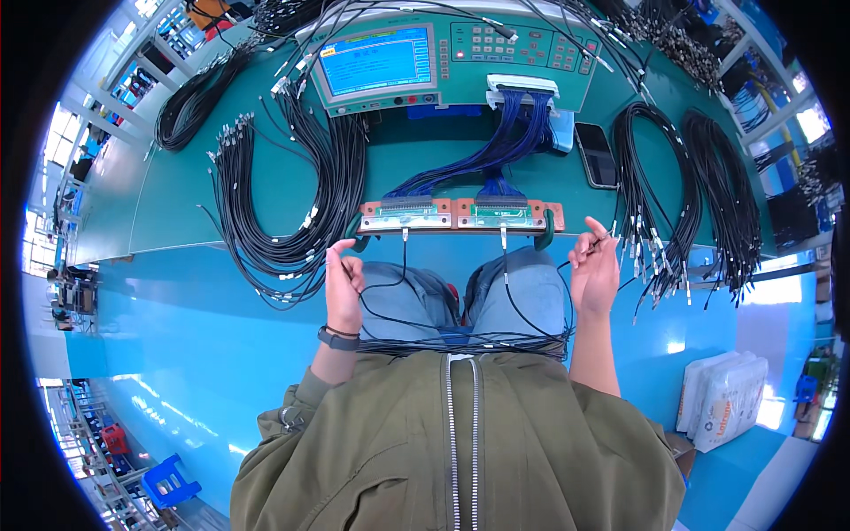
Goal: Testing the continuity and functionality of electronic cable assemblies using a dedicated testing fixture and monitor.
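Two black cables with silver plugs, a left cable [405, 257] and a right cable [507, 265], are plugged into the front of a test fixture [456, 215] with two green circuit boards. My left hand [343, 288] is left of the fixture, fingers curled at the left cable, which runs to the fingertips. Beyond the fixture's right end, my right hand [595, 274] is raised, thumb and fingers pinched on a thin dark cable piece; its end is too small to make out. More black cable [469, 342] lies across my lap.
Behind the fixture stands a green tester [522, 53] with a lit screen, joined by blue ribbon wires [478, 159]. Bundles of black cables lie left [239, 212] and right [726, 195] on the green table. A phone [596, 156] lies near the right bundles. White bags [728, 403] sit at lower right.
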Tool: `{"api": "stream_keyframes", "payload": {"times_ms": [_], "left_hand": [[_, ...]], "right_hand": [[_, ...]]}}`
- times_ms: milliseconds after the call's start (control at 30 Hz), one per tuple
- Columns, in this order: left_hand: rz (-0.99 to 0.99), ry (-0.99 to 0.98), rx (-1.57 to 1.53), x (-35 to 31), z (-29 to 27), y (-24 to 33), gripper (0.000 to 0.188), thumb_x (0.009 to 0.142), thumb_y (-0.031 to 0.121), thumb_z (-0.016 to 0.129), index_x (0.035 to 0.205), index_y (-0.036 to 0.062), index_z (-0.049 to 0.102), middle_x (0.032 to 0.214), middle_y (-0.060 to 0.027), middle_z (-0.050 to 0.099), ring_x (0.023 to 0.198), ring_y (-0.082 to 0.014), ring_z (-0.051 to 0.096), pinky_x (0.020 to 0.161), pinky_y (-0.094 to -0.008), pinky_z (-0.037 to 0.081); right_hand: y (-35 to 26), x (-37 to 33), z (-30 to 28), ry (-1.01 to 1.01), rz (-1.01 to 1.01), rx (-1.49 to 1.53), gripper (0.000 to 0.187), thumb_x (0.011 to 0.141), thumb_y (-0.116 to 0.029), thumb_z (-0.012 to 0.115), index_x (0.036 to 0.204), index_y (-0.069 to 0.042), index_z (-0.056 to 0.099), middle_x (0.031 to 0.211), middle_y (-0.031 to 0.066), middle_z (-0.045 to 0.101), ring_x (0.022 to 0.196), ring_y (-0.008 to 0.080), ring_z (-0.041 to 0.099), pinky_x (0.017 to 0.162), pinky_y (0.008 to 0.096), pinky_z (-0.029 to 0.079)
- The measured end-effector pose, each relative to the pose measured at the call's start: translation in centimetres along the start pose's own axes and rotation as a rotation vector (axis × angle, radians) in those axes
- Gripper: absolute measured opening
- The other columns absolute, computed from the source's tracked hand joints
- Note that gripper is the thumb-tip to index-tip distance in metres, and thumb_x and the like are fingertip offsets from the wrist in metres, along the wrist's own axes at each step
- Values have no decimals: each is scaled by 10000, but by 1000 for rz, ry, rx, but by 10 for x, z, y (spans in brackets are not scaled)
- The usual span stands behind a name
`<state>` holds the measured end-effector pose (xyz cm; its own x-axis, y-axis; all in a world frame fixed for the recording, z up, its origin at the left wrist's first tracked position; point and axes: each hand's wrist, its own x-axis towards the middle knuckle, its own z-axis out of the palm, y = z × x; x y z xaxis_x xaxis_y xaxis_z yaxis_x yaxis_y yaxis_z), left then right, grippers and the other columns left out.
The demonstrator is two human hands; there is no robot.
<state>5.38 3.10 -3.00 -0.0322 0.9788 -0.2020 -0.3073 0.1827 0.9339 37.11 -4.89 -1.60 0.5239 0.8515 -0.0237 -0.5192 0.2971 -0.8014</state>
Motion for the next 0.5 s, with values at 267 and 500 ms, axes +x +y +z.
{"api": "stream_keyframes", "payload": {"times_ms": [267,500], "left_hand": [[13,11,36,0,-3,-3,294,954,271,311,972,41,493,584,25,379,489,-32,271,415,-159,229],[-23,8,85,1,-6,-10,259,947,246,328,947,42,487,568,18,389,464,-34,267,393,-161,213]], "right_hand": [[8,-3,-1,-51,-14,-86,233,942,-191,376,990,-18,525,693,10,428,585,64,337,516,192,290],[8,-3,2,0,45,-213,226,934,-189,406,941,-14,549,575,-17,413,487,43,305,439,171,242]]}}
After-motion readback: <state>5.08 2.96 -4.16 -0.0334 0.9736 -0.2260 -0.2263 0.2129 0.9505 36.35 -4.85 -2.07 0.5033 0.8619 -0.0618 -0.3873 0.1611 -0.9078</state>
